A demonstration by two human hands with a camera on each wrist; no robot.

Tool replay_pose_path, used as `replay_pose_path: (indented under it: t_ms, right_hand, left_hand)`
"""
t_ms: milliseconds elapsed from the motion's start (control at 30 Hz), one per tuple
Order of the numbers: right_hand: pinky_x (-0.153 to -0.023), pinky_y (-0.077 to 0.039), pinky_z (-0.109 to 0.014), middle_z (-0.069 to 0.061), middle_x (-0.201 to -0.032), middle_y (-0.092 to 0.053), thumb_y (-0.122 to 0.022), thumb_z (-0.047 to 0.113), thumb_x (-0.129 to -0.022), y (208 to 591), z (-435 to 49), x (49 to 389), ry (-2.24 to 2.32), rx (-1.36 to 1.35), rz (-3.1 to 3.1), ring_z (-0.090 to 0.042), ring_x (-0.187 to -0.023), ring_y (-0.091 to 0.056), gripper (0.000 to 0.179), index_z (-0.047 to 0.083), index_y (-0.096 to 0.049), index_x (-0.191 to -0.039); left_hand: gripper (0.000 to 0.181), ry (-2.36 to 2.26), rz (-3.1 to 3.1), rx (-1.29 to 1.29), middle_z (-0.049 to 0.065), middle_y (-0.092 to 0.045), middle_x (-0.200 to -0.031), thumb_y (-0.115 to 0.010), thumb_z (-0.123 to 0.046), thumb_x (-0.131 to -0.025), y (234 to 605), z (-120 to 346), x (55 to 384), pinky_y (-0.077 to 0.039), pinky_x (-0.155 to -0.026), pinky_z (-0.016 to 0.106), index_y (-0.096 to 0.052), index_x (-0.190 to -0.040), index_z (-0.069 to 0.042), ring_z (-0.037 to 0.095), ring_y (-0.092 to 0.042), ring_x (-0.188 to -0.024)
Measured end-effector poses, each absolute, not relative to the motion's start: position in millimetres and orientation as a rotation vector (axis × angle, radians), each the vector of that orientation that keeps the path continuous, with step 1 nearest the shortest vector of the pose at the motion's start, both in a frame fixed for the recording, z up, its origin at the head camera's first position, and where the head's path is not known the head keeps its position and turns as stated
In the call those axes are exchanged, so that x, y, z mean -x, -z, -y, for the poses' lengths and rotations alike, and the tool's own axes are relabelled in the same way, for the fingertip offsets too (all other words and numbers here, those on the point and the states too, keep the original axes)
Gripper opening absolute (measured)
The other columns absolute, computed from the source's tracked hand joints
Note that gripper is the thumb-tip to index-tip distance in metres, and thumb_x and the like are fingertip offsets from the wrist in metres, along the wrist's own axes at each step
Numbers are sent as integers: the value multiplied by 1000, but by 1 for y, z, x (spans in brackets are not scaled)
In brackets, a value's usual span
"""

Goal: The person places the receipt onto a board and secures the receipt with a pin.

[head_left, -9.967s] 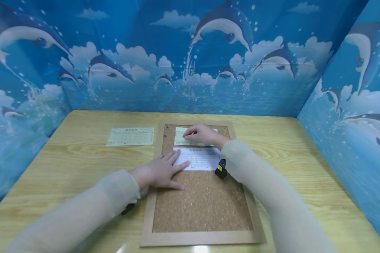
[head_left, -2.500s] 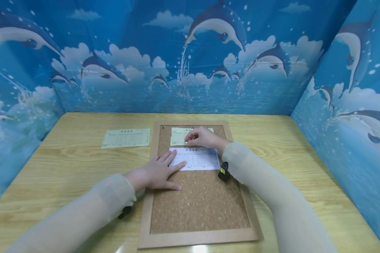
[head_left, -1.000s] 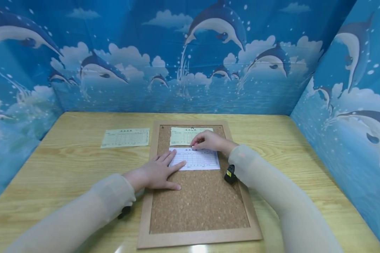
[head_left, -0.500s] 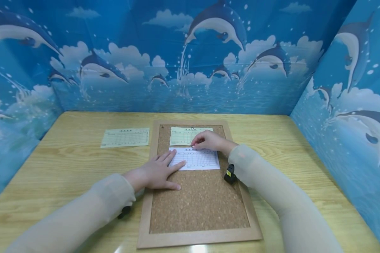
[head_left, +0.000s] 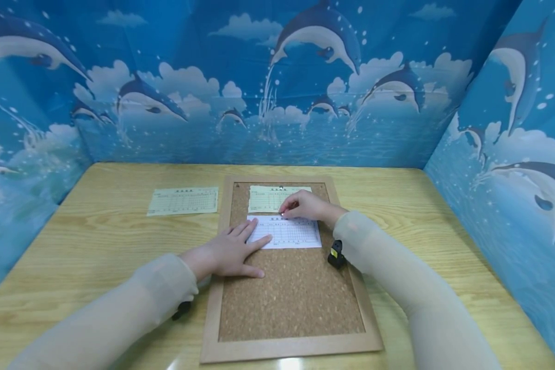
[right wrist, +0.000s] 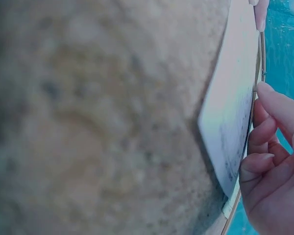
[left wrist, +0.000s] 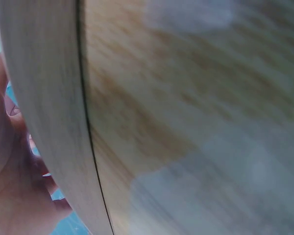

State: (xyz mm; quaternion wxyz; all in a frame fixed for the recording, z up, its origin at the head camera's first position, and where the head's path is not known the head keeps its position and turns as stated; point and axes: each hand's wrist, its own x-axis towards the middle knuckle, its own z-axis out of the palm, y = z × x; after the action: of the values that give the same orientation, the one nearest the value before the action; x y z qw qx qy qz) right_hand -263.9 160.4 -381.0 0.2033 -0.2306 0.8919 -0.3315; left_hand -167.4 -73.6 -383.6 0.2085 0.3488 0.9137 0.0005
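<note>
My right hand (head_left: 307, 205) pinches a small pushpin (head_left: 282, 215) between thumb and forefinger at the top edge of a white printed form (head_left: 298, 237). In the right wrist view the pin's thin shaft (right wrist: 255, 91) shows by the thumb tip, close to the paper. My left hand (head_left: 228, 252) lies flat with fingers spread, its fingertips on the form's left side and its thumb on the cork board (head_left: 289, 300). Above the white form, a pale green form (head_left: 261, 200) lies on the board with another pin (head_left: 281, 188) at its top edge.
A second pale green form (head_left: 183, 201) lies on the wooden table (head_left: 120, 231), left of the board. The board has a raised wooden frame (head_left: 291, 351). A dolphin-print backdrop (head_left: 180, 133) rises behind the table and on both sides.
My right hand has moved from the upper green form down to the top edge of the white form, and has held there for the last second. My left hand keeps its place.
</note>
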Motion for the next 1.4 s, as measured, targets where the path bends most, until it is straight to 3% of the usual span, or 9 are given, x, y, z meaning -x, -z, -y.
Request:
replay_pose_path:
  t_ms: [1400]
  right_hand:
    - [-71,-47,-28,0,-90,-67,-65,13,-88,382,-162,266,907,653,-2476,-13,-79,-58,14,9,-72,-100]
  left_hand:
    - [86,-12,-2534,-974,16,7,-154,-35,-77,-80,385,75,168,-12,-108,56,-10,-150,-33,33,5,-140]
